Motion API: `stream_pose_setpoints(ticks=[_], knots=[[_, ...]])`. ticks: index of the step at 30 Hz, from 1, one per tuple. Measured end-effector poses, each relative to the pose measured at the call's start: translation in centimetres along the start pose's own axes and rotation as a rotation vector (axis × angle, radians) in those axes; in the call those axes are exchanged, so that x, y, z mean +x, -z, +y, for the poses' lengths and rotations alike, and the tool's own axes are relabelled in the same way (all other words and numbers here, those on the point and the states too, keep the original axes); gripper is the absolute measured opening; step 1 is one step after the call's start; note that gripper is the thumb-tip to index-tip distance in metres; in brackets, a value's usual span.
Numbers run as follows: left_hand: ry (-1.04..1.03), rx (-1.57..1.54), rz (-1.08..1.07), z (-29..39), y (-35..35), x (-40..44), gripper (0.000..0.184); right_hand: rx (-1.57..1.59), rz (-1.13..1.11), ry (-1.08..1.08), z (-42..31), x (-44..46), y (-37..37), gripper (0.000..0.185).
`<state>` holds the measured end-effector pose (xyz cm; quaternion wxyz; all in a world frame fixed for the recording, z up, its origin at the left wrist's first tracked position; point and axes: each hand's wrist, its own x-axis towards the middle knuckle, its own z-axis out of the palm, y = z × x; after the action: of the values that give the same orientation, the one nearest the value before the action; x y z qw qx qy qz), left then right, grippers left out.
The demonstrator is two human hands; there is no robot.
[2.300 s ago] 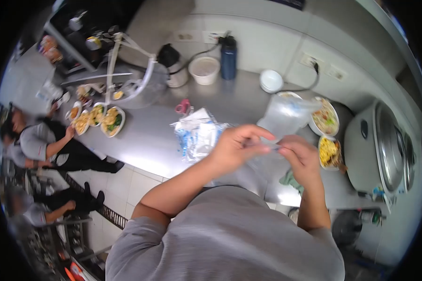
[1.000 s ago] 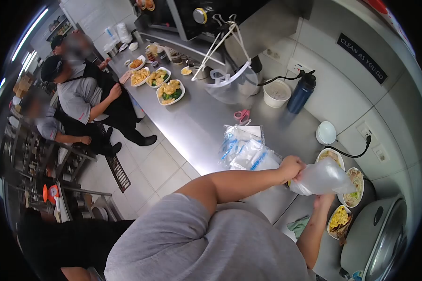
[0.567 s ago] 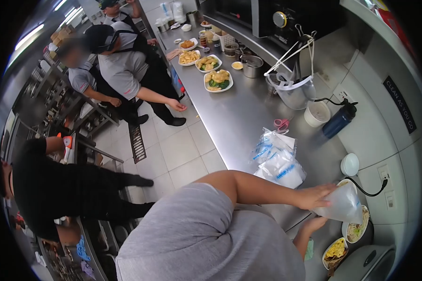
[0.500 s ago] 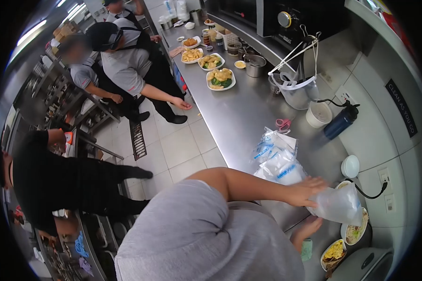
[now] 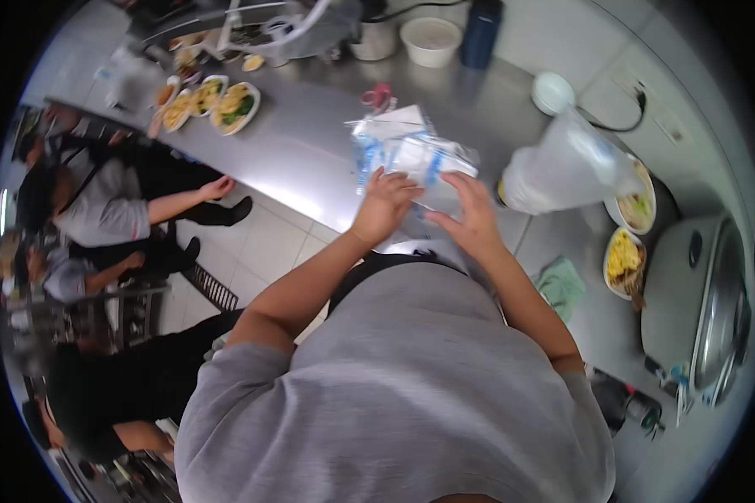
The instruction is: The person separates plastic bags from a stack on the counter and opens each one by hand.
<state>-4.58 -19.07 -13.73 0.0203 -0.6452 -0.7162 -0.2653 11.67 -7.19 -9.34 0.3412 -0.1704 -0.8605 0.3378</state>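
Note:
Clear plastic packets with blue print (image 5: 398, 147) lie in a pile on the steel counter (image 5: 298, 138). My left hand (image 5: 383, 205) rests at the pile's near edge, its fingers bent; whether they pinch the plastic is unclear. Beside it, my right hand (image 5: 468, 210) has thumb and fingers apart at the pile's right side, holding nothing visible. A translucent plastic bag (image 5: 562, 172) stands on the counter to the right, away from both hands. Pink scissors (image 5: 378, 96) lie behind the packets.
Food dishes (image 5: 236, 109) stand at the far left, with more dishes (image 5: 624, 258) beside a large cooker (image 5: 688, 293). A green cloth (image 5: 559, 287) lies near the front edge. Behind are a white tub (image 5: 431, 42), a blue bottle (image 5: 482, 33) and bowls (image 5: 553, 92). Co-workers (image 5: 109, 197) are at left.
Both hands have left the translucent bag and moved left to the packets. The bag now stands on its own. The head view has swung back toward the counter and cooker.

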Motion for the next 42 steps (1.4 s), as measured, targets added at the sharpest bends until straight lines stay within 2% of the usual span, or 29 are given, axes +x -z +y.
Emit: stream_pose_setpoints(ticks=[1,3,4,6,7,11,12,14,17,20,23,26,27,30,32,34,35,37,38,41,42], knots=[[0.158,-0.198,-0.062,0.7,0.9,0.7,0.019,0.024,-0.001,0.028,-0.4,0.8,-0.1,0.036],[0.484,-0.566,-0.206,1.6,2.6,1.9,0.011,0.225,-0.117,-0.184,0.4,0.7,0.1,0.029],[0.516,-0.665,-0.187,1.8,3.6,2.5,0.010,0.331,-0.171,-0.283,0.3,0.8,0.4,0.025],[0.590,-0.865,-0.147,2.3,5.4,3.6,0.018,0.550,-0.122,-0.574,-0.5,1.5,1.9,0.019],[0.693,-1.082,-0.100,3.1,6.4,4.1,0.022,0.662,-0.093,-0.715,-1.0,1.9,2.7,0.016],[0.829,-1.463,0.178,4.3,8.1,5.5,0.021,1.330,-0.006,-0.783,-0.9,1.9,5.2,0.034],[0.857,-1.532,0.263,4.8,8.4,5.7,0.021,1.319,-0.039,-0.758,-1.0,1.7,5.4,0.038],[0.866,-1.542,0.332,5.3,8.1,5.9,0.022,1.297,-0.106,-0.709,-1.6,0.9,5.5,0.046],[0.824,-1.500,0.371,5.1,7.2,5.5,0.024,1.147,-0.052,-0.717,-3.3,0.8,5.2,0.051],[0.772,-1.424,0.372,4.8,6.5,5.0,0.028,0.626,0.175,-0.486,-3.5,1.4,4.4,0.051],[0.743,-1.445,0.444,5.3,6.6,5.2,0.028,0.991,0.091,-0.710,-4.0,2.9,5.5,0.044],[0.735,-1.504,0.496,6.2,7.1,5.8,0.032,1.187,-0.046,-0.792,-3.4,2.9,5.0,0.031],[0.737,-1.522,0.506,6.4,7.2,5.8,0.034,1.185,-0.013,-0.804,-3.4,2.9,4.6,0.027],[0.717,-1.580,0.359,6.0,6.3,5.1,0.048,1.158,0.112,-0.822,-3.0,3.0,3.2,0.017],[0.750,-1.401,0.275,4.1,4.2,4.3,0.052,1.110,0.225,-0.800,-2.3,3.5,2.7,0.013],[0.794,-1.194,0.194,3.9,5.1,4.7,0.061,0.636,0.160,-0.495,-2.5,3.8,3.4,0.013],[0.639,-1.071,0.268,3.6,5.7,5.1,0.062,0.398,0.128,-0.341,-2.7,3.9,3.9,0.014],[0.342,-0.818,0.398,3.4,7.3,6.5,0.065,0.172,0.031,-0.089,-3.2,4.4,5.2,0.018],[0.214,-0.718,0.266,3.5,8.4,7.1,0.063,0.060,-0.024,0.030,-3.6,4.3,5.7,0.021],[-0.161,-0.404,-0.114,4.4,11.9,9.2,0.057,0.068,-0.106,0.067,-4.2,4.4,6.3,0.023],[-0.079,-0.444,-0.254,5.0,12.0,9.6,0.053,0.067,-0.110,0.062,-4.2,4.5,6.6,0.023]])
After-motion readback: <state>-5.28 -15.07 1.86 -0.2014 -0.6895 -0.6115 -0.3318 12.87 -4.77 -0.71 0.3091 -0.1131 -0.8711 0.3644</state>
